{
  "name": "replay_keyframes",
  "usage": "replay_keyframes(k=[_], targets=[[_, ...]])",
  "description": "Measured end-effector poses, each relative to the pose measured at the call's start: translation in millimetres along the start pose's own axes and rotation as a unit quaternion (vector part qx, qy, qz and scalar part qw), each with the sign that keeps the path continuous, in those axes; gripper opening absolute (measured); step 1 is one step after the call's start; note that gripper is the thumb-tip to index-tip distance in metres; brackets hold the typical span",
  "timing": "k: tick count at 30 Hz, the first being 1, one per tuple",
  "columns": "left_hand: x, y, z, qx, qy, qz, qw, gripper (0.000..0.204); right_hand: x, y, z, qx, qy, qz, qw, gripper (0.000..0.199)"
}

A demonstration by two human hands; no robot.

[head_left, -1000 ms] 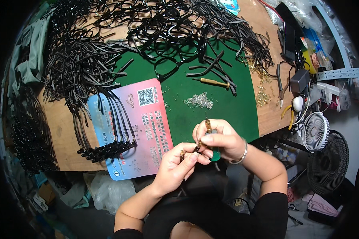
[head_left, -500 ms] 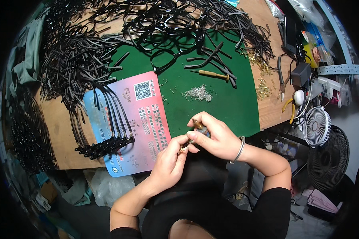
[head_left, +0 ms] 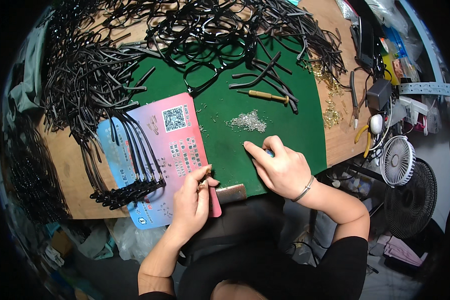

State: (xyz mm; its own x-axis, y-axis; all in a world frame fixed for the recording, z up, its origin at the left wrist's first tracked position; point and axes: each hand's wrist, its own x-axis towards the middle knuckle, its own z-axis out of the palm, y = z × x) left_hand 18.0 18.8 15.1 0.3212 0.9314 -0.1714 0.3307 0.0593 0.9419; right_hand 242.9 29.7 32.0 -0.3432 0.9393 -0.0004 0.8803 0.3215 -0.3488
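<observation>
My left hand (head_left: 194, 200) pinches a small brass-coloured hinge part (head_left: 203, 183) at the near edge of the green mat (head_left: 285, 125), beside a pink and blue card (head_left: 177, 150). My right hand (head_left: 280, 167) lies on the mat with its forefinger stretched toward a heap of tiny silver screws (head_left: 248, 121); a thin blue-tipped tool (head_left: 269, 152) shows under its fingers. A bracelet sits on that wrist.
Black spectacle arms (head_left: 130, 150) lie in a row across the card, and a large tangle of black frames (head_left: 195, 30) covers the far side. A wooden-handled screwdriver (head_left: 263, 95), brass parts (head_left: 330, 112), pliers (head_left: 354, 97) and two small fans (head_left: 398, 160) lie to the right.
My two hands were together holding a small part above the mat's near edge. They have parted: the right has gone forward onto the mat toward the screws, the left has dropped to the card's edge.
</observation>
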Motion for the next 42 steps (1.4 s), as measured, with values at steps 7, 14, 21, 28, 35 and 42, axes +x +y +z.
replay_keyframes(k=[7, 14, 21, 28, 35, 42], targets=[[-0.3, 0.1, -1.5, -0.088, -0.006, -0.058, 0.994, 0.028, 7.0, -0.2, 1.4, -0.007, 0.002, -0.004, 1.0, 0.043], [-2.1, 11.2, -4.4, -0.239, -0.013, -0.143, 0.96, 0.023, 7.3, -1.5, 3.0, -0.035, 0.006, -0.02, 0.999, 0.045], [0.5, 5.1, -8.1, -0.226, -0.032, -0.168, 0.959, 0.025, 10.3, -14.9, -9.1, 0.128, -0.106, 0.022, 0.986, 0.034], [-3.3, -2.2, 10.2, -0.014, 0.059, -0.023, 0.998, 0.026, 20.7, -43.6, -6.5, 0.29, -0.175, -0.025, 0.941, 0.025], [-3.4, 2.8, 17.2, 0.062, 0.081, -0.033, 0.994, 0.031, 20.5, -43.0, -5.7, 0.264, -0.179, -0.022, 0.947, 0.023], [-2.6, 7.1, 19.4, 0.105, 0.089, -0.028, 0.99, 0.034, 45.2, -37.6, -16.4, 0.531, -0.399, 0.229, 0.712, 0.034]])
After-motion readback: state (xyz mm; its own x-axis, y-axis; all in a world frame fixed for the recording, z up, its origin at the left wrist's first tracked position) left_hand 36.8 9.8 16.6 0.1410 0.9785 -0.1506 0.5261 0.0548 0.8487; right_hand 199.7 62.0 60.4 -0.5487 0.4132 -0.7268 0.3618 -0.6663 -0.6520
